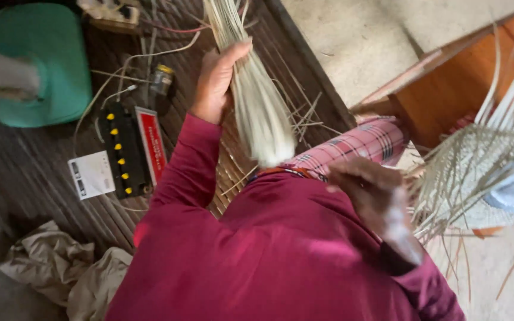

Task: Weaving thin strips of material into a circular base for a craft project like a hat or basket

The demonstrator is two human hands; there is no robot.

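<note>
The left hand is closed around a bundle of pale straw strips, with the fingers wrapped over it. The bundle hangs down from the hand to a cut end just above the person's lap. The right hand is blurry, so I cannot tell if it is open or closed. It is near the loose ends of a half-woven straw mat on the right side. Both arms wear dark red sleeves, and a pink checked cloth covers the knee.

Some loose strips lie on the dark floor by the bundle. Further left on the floor are a black box with yellow dots, a white card and a green plastic stool. Crumpled brown paper lies at the bottom left corner.
</note>
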